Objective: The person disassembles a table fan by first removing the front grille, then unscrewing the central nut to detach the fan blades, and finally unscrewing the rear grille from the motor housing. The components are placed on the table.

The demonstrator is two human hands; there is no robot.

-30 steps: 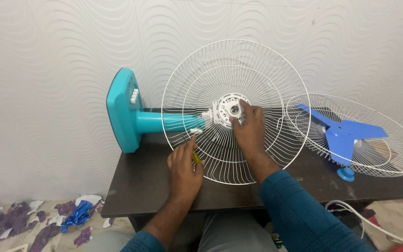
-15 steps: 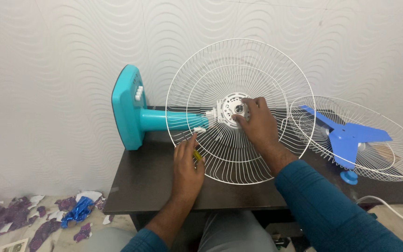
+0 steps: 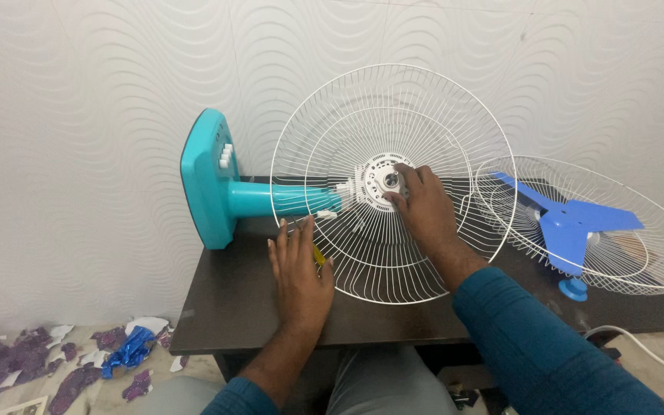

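A teal fan stand point(image 3: 270, 200) lies on its side on a dark table point(image 3: 224, 307), its base point(image 3: 201, 188) toward the wall. A white wire grille point(image 3: 424, 100) stands upright on the motor end. My right hand point(image 3: 423, 211) reaches inside the grille, fingertips closed on the small part at the white hub point(image 3: 374, 180). My left hand point(image 3: 299, 269) lies flat on the table just outside the grille's lower left rim, fingers straight and apart. A yellow tool handle point(image 3: 318, 253) shows between its thumb and forefinger, mostly hidden.
A second white grille point(image 3: 632, 253) rests on the table's right end with a blue fan blade point(image 3: 570, 227) in it and a blue cap point(image 3: 574, 290) beside it. A white cable point(image 3: 639, 338) hangs at lower right. Purple and blue wrapper scraps point(image 3: 32, 357) litter the floor at left.
My left hand has uncurled from around the yellow tool and now lies flat with straight fingers. My right hand stays at the hub, turned slightly.
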